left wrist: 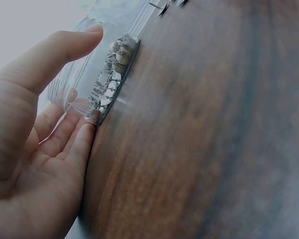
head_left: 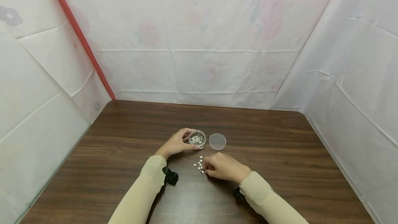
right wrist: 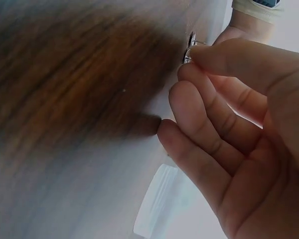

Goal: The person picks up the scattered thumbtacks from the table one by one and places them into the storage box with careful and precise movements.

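Your pale sleeves (head_left: 133,194) reach in from the near side of the table (head_left: 280,141), and your left hand (head_left: 177,143) grasps the clear jar (head_left: 205,141), thumb on one side, fingers round the other. It stands upright, about midway between the table's left and right edges, part filled with metal thumbtacks (head_left: 196,139); its lid (head_left: 217,142) lies just to the right. Nearer you than the jar, loose tacks (head_left: 199,163) lie scattered at the fingertips of your right hand (head_left: 225,167). Those fingers are curled, thumb tip beside a tack; whether they pinch one, I cannot tell. Expect each tack to be light, stiff and slick on its domed head; pinch it by the head's rim, clear of the sharp point. Your jar looks like rigid plastic, likely slippery and easily tipped: grip low around its wall.
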Available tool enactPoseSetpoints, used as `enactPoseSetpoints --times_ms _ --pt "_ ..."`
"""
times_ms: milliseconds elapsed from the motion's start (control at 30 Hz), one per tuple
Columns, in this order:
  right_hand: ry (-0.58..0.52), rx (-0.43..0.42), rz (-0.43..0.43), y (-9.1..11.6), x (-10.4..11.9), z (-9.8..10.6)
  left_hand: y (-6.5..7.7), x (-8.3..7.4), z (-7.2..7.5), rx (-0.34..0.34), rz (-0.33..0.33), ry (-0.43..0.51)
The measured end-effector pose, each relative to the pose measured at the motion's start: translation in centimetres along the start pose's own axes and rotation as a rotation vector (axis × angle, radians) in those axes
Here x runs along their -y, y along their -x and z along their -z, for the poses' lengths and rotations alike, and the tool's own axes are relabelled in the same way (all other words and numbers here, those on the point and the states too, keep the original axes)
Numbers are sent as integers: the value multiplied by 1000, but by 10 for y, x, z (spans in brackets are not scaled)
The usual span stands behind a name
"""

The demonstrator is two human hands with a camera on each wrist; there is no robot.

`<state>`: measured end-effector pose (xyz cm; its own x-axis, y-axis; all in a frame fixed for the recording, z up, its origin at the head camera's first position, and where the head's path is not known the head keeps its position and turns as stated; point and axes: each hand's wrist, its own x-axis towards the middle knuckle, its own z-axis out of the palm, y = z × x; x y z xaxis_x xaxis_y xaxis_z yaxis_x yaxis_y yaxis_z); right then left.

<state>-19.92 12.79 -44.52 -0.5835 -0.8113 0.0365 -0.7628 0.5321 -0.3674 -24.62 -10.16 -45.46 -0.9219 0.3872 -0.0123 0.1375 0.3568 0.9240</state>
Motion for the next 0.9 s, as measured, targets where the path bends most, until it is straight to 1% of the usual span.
enactPoseSetpoints --times_ms 133,333,433,667,900 --pt "11 -12 -7 0 -1 -2 -1 0 -1 -1 -4 0" --pt "46 -57 23 -1 -3 -3 0 0 -1 0 -2 -4" --pt "51 -65 30 0 -4 -3 0 -1 -1 -7 -4 -7" --pt "47 -64 17 0 -4 -4 0 -1 -1 -4 -5 0" --pt "27 -78 -10 2 -3 -3 -1 -1 -3 -23 -2 -15"
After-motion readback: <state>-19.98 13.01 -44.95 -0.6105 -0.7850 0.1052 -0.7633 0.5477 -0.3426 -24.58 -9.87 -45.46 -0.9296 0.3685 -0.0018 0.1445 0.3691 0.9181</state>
